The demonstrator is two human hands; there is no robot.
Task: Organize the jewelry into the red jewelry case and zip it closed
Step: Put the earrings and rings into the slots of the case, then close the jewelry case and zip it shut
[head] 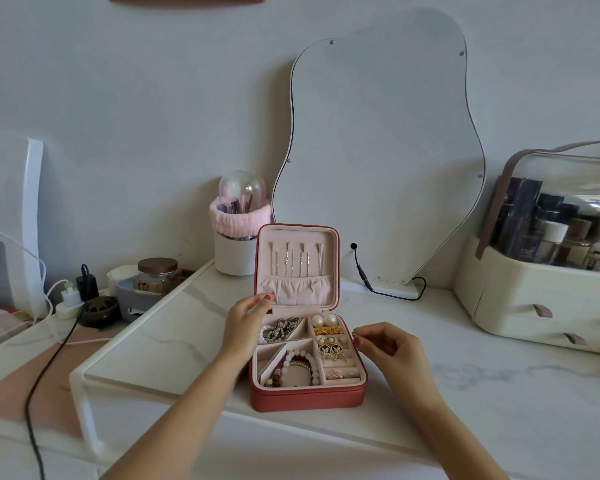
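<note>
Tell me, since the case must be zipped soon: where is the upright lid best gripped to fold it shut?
Grip the lid at its free top edge, from above. It stands upright, hinged low behind the tray, so the top swings forward and down easily.

Home dressing table; mirror (388, 161), cosmetics organizer (541, 289), brush holder (234, 251).
</note>
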